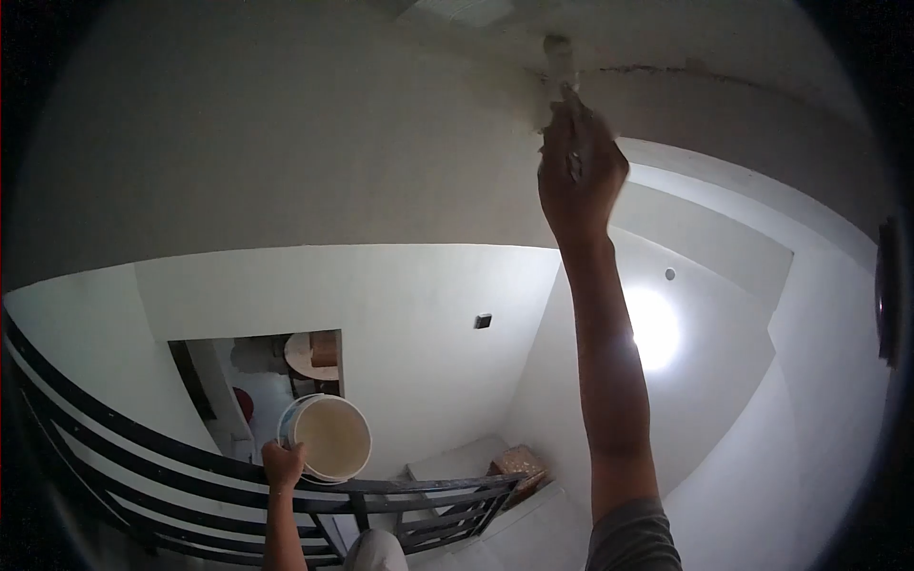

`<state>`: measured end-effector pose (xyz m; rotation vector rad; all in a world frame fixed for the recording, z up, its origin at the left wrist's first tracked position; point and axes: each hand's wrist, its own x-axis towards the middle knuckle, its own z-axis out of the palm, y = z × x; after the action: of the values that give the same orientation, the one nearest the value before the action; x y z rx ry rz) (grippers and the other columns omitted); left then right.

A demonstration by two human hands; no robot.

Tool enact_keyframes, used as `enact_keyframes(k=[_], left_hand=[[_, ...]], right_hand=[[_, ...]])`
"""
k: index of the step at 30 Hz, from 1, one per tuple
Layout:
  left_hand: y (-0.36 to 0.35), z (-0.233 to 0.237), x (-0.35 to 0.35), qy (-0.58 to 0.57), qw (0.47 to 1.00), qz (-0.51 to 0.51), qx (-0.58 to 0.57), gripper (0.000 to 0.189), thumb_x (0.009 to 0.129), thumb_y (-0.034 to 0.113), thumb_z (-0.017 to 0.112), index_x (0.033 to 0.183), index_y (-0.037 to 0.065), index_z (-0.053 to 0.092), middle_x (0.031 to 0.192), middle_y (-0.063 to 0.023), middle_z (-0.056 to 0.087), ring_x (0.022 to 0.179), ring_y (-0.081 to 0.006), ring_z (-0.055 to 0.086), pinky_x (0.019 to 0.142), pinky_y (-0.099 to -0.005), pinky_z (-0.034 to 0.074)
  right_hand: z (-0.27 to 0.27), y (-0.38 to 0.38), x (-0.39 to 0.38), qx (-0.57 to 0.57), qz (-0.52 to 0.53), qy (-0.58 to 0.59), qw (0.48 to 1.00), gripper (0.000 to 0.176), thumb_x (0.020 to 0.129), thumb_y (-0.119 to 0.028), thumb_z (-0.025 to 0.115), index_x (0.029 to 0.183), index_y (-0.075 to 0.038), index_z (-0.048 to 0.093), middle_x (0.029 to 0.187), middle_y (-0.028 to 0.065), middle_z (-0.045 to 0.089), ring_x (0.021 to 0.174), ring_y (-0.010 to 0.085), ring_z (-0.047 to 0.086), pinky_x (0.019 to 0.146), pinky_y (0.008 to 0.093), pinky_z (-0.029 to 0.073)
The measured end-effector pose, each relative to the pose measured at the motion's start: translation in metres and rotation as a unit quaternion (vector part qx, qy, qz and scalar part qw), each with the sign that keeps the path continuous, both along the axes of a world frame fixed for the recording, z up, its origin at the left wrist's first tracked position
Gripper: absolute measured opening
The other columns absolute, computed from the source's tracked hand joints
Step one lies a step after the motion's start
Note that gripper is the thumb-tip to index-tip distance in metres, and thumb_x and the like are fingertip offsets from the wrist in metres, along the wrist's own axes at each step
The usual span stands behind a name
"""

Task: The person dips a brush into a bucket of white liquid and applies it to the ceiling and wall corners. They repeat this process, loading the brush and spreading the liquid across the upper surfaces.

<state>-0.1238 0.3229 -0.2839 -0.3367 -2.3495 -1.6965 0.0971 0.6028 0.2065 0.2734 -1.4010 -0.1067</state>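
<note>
My right hand (583, 171) is raised high, its fingers closed around the handle of a paintbrush (560, 62). The brush tip is up against the grey ceiling surface (647, 38), close to a dark, rough crack line (681, 69). Lower down, my left hand (283, 464) grips the rim of a white bucket (365, 445). Pale cream liquid (330, 438) shows inside the bucket, which is tilted so that its mouth faces me. The bucket overlaps the black metal railing (190, 457) in this view.
Beyond the railing, a doorway (257, 381) opens in the white wall (409, 314). A bright lamp (654, 328) glares near my right forearm. A brown box (519, 466) stands by the stairs. A small dark switch (484, 322) is on the wall.
</note>
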Motion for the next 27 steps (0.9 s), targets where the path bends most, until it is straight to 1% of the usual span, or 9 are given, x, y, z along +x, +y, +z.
enact_keyframes(k=[2,5,9,18,20,21,22,24,27], left_hand=[[0.000,-0.002,-0.005,0.049,0.996,0.045,-0.052,0.033,0.069,0.018,0.071,0.077,-0.013,0.067,0.068,-0.0253,0.068,0.068,-0.0374,0.071,0.065,-0.0449,0.053],[0.000,0.002,-0.003,0.044,0.998,-0.029,0.040,0.035,0.067,0.022,0.072,0.074,-0.013,0.066,0.066,-0.0253,0.067,0.065,-0.0394,0.069,0.065,-0.0465,0.053],[0.001,-0.043,-0.033,0.090,0.995,0.036,-0.030,0.034,0.066,0.023,0.073,0.070,-0.010,0.065,0.064,-0.0226,0.066,0.064,-0.0390,0.068,0.063,-0.0467,0.052],[-0.003,-0.008,-0.008,0.024,0.999,0.021,-0.027,0.035,0.066,0.025,0.075,0.070,-0.008,0.065,0.067,-0.0239,0.067,0.068,-0.0416,0.069,0.064,-0.0479,0.053],[-0.003,0.003,0.000,0.024,0.999,0.025,-0.038,0.036,0.066,0.026,0.075,0.071,-0.008,0.066,0.069,-0.0246,0.067,0.069,-0.0421,0.069,0.065,-0.0479,0.054],[-0.005,0.010,0.006,0.025,0.998,0.027,-0.050,0.036,0.067,0.026,0.075,0.072,-0.009,0.066,0.070,-0.0252,0.067,0.070,-0.0425,0.069,0.065,-0.0478,0.054],[-0.004,0.002,0.000,0.023,0.998,0.030,-0.052,0.036,0.067,0.026,0.075,0.072,-0.009,0.066,0.070,-0.0252,0.067,0.070,-0.0425,0.069,0.065,-0.0478,0.054],[-0.002,-0.021,-0.018,0.036,0.996,0.039,-0.076,0.037,0.067,0.027,0.075,0.073,-0.009,0.067,0.071,-0.0256,0.068,0.071,-0.0426,0.069,0.066,-0.0482,0.054],[-0.004,-0.001,-0.001,0.014,0.998,0.033,-0.057,0.038,0.067,0.028,0.075,0.075,-0.009,0.068,0.072,-0.0259,0.068,0.071,-0.0420,0.069,0.067,-0.0483,0.055]], right_hand=[[-0.007,-0.016,0.004,0.097,0.033,0.087,0.991,0.021,0.090,0.002,0.062,0.110,0.005,0.067,0.079,0.0139,0.065,0.057,0.0149,0.063,0.049,0.0284,0.049],[-0.014,-0.026,0.015,0.027,0.049,-0.001,0.998,0.028,0.095,-0.001,0.056,0.121,0.006,0.064,0.092,0.0150,0.072,0.074,0.0163,0.071,0.061,0.0271,0.056],[0.000,-0.026,0.009,0.110,0.058,0.035,0.992,0.029,0.089,0.002,0.063,0.117,0.008,0.063,0.083,0.0142,0.067,0.062,0.0155,0.065,0.051,0.0286,0.052],[-0.012,-0.059,-0.011,0.183,0.000,0.173,0.968,0.030,0.090,0.000,0.061,0.119,0.009,0.061,0.094,0.0219,0.069,0.072,0.0218,0.071,0.060,0.0326,0.058],[-0.021,-0.063,-0.029,0.036,0.163,0.014,0.986,0.029,0.093,-0.003,0.059,0.120,0.010,0.061,0.095,0.0234,0.070,0.075,0.0239,0.072,0.063,0.0356,0.059],[-0.021,-0.067,-0.042,-0.086,0.334,-0.043,0.938,0.031,0.096,-0.008,0.057,0.120,0.012,0.060,0.094,0.0240,0.070,0.079,0.0271,0.072,0.067,0.0372,0.060],[-0.017,-0.066,-0.048,-0.089,0.336,-0.045,0.937,0.031,0.096,-0.008,0.057,0.120,0.012,0.060,0.094,0.0240,0.070,0.079,0.0271,0.072,0.067,0.0372,0.060],[-0.007,-0.063,-0.059,-0.256,0.537,-0.128,0.793,0.034,0.097,-0.010,0.057,0.122,0.014,0.058,0.098,0.0232,0.070,0.083,0.0271,0.071,0.077,0.0348,0.059],[0.010,-0.063,-0.072,-0.244,0.617,-0.042,0.747,0.033,0.095,-0.010,0.058,0.118,0.015,0.057,0.097,0.0251,0.069,0.085,0.0294,0.071,0.081,0.0381,0.059]])
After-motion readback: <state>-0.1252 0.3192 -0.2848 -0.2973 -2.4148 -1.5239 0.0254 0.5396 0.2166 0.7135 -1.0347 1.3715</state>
